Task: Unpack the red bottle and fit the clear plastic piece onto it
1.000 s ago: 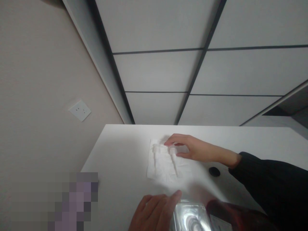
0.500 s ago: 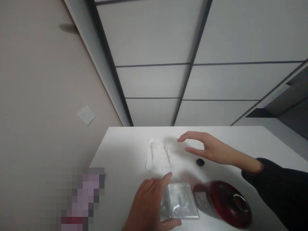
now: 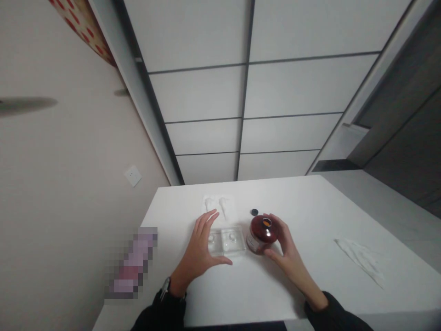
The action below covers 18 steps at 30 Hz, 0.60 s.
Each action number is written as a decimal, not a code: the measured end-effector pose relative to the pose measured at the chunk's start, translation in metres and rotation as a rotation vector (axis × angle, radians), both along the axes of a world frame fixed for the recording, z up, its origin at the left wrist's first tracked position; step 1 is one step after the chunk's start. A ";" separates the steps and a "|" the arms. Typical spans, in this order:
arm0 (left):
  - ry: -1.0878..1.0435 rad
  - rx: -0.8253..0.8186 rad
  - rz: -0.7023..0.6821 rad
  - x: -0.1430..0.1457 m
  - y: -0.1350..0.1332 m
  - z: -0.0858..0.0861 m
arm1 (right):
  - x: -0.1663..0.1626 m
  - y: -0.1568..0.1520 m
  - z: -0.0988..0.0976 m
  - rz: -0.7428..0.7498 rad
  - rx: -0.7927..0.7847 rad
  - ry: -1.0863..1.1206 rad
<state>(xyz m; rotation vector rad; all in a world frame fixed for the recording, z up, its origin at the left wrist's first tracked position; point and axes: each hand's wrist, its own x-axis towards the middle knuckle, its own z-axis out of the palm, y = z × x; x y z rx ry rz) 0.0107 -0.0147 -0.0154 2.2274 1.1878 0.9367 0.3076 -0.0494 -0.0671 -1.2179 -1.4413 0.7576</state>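
My left hand (image 3: 198, 246) is spread around the left side of a clear plastic tray (image 3: 234, 252) with two compartments. Its thumb is in front and its fingertips are beyond the far edge; they look apart from the tray. A small whitish lump shows in each compartment. Just right of the tray stands a dark red-brown bottle (image 3: 259, 230), uncapped, with a pale label. My right hand (image 3: 280, 239) curves around its right side, thumb at the front and fingers behind. Behind the bottle lies a small black cap (image 3: 254, 212).
Beyond the tray lies a white sheet (image 3: 216, 198) bearing two thin white wisps. A crumpled white cloth or tissue (image 3: 361, 259) is on the white table's (image 3: 303, 202) right part. A blurred-out pinkish object (image 3: 132, 264) is at the left edge, by the wall.
My right hand has come down from above the cap to the bottle. My left hand has opened wider around the tray. The view has shifted, bringing the white cloth at right into sight.
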 end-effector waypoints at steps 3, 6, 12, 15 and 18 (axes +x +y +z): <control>-0.118 -0.127 0.046 -0.015 -0.006 -0.014 | -0.014 0.004 -0.006 -0.025 -0.028 0.019; -0.128 -0.249 0.080 -0.026 -0.014 -0.026 | -0.012 -0.001 -0.005 -0.021 -0.030 0.024; -0.132 -0.350 0.158 -0.028 -0.018 -0.030 | 0.004 -0.026 -0.023 -0.016 -0.065 0.031; -0.147 -0.367 0.199 -0.026 -0.016 -0.028 | 0.000 -0.044 -0.032 -0.010 -0.058 0.040; -0.170 -0.390 0.216 -0.027 -0.019 -0.025 | -0.013 -0.064 -0.038 -0.014 -0.037 0.060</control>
